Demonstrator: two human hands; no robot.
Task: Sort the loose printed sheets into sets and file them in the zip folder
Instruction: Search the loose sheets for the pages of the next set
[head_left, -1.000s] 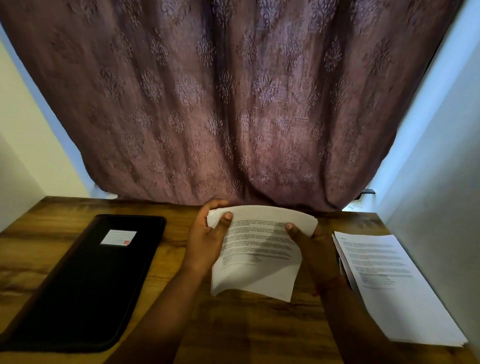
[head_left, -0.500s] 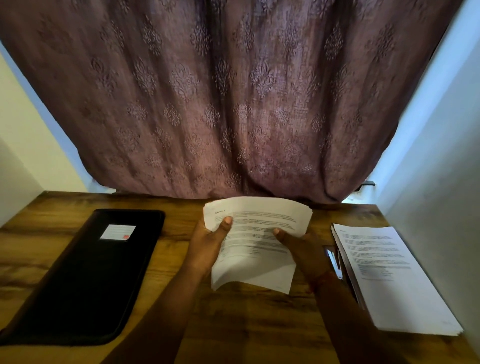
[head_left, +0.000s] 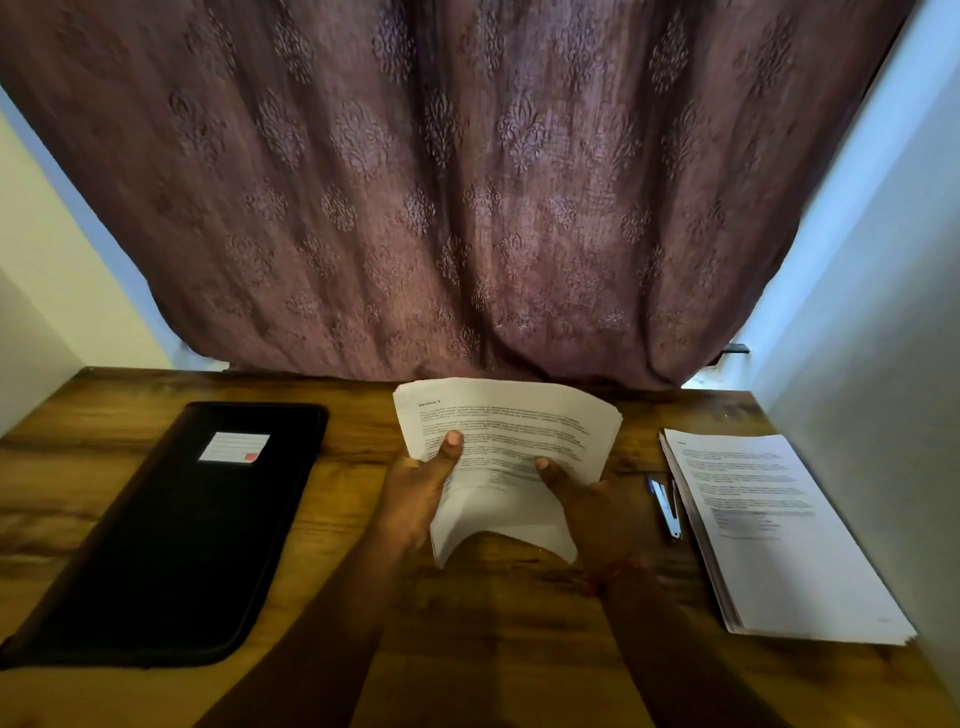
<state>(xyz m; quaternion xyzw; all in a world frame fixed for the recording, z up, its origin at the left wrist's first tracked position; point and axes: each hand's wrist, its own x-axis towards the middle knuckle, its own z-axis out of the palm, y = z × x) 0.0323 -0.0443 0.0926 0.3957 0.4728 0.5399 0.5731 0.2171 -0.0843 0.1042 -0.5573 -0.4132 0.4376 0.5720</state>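
Across the upper half of the frame: curtain (head_left: 467, 182), mauve, patterned, hanging to the far edge of the desk (head_left: 493, 623).

Lower left: black folder (head_left: 171, 535), flat, zipped closed as far as can be told, white label near its far end. Long axis running from lower left up toward centre frame.

Lower right: stack (head_left: 774, 530) of printed sheets, flat, long axis running near to far and leaning slightly left at the top. Just left of the stack, touching or nearly so: a small stapler (head_left: 666, 506), lying along the same line.

Centre, raised off the desk: sheaf (head_left: 506, 441) of printed sheets, top edge fanned, lower edge curling upward, heading at the upper left too blurred to read for sure.

Left hand (head_left: 421, 493) grasping the sheaf's left edge, thumb pressed on the printed face. Right hand (head_left: 587, 499) grasping the lower right part, thumb on top, fingers hidden beneath.

Likely step: squaring or checking one set before filing or stapling.

Key relation: folder well apart to the left of the hands, left hand nearer; stapler and stack to the right, right hand nearer. Filing would mean carrying the sheaf leftward and turning it to match the folder's slanted axis, with the zip still to be opened first.
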